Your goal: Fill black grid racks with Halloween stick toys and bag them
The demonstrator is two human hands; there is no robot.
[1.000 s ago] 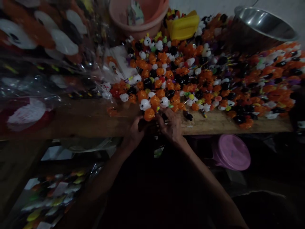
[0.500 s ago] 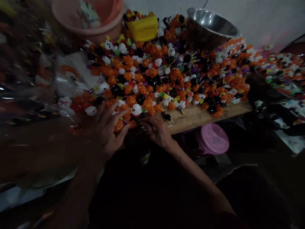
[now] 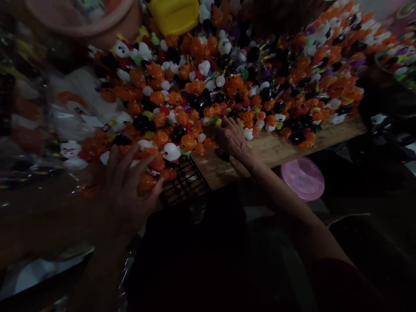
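My left hand [image 3: 130,186] is spread at the near left edge of the pile of small plastic figures [image 3: 195,89]. Its fingers and thumb curve loosely around shiny orange figures [image 3: 147,181] without closing on them. Just right of its fingertips lies a round white figure [image 3: 171,152]. My right hand [image 3: 233,138] reaches into the front of the pile with bent, bunched fingers. Beside those fingertips a yellow-green piece [image 3: 216,121] shows; what they pinch is hidden. Between the hands lies a dark grid [image 3: 185,181] at the table's front edge.
The pile covers much of the wooden table [image 3: 276,147]. A yellow scoop-like container [image 3: 174,16] and a pink tub [image 3: 113,28] stand behind it. Clear plastic bags [image 3: 29,130] crowd the left. Below the edge at right is a pink lidded bucket [image 3: 302,178].
My right hand has moved away from my left hand, forward and right into the pile, uncovering the dark grid. My left hand stays by the orange figures. The camera view has shifted.
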